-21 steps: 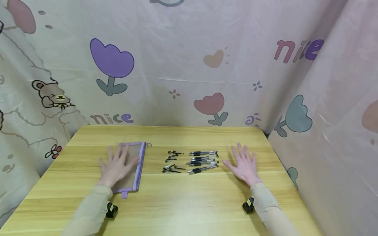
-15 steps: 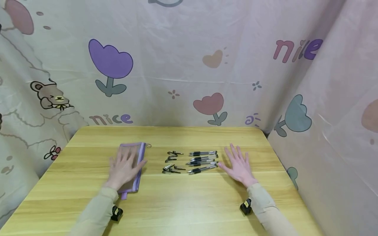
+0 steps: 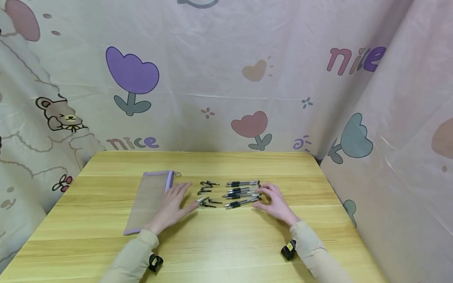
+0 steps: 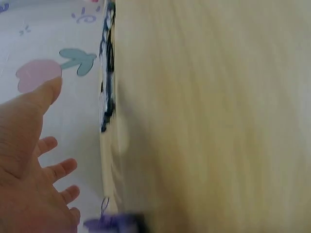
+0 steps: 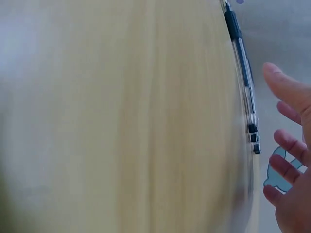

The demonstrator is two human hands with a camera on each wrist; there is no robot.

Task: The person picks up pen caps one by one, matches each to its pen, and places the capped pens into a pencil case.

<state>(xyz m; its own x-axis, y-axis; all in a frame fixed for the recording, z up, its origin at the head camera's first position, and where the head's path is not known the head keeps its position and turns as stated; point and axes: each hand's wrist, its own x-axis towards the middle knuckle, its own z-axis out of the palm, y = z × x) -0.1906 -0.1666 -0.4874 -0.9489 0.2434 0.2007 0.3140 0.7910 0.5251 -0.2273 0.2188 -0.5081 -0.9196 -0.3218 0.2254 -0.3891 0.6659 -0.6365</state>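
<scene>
My left hand [image 3: 172,207] hovers over the right side of a see-through mesh zip pouch [image 3: 146,200] with purple edging, its fingers spread and holding nothing. Just right of its fingertips lie several black pen caps [image 3: 209,201] in a loose cluster. Further right, several uncapped gel pens [image 3: 242,203] with black grips lie side by side, tips to the left. My right hand [image 3: 277,203] is at their rear ends, fingers slightly bent. In the right wrist view, a gap shows between its thumb and fingers, apart from the nearest pen [image 5: 245,73].
All of this lies on a light wooden table [image 3: 219,243]. A patterned curtain [image 3: 198,129] hangs behind the table's back edge and along both sides. A small ring [image 3: 178,174] hangs from the pouch's zip at its far corner.
My left hand has moved right, from over the pouch toward the caps. My right hand has come left to the pens' rear ends, its fingers bending. Caps and pens lie as before.
</scene>
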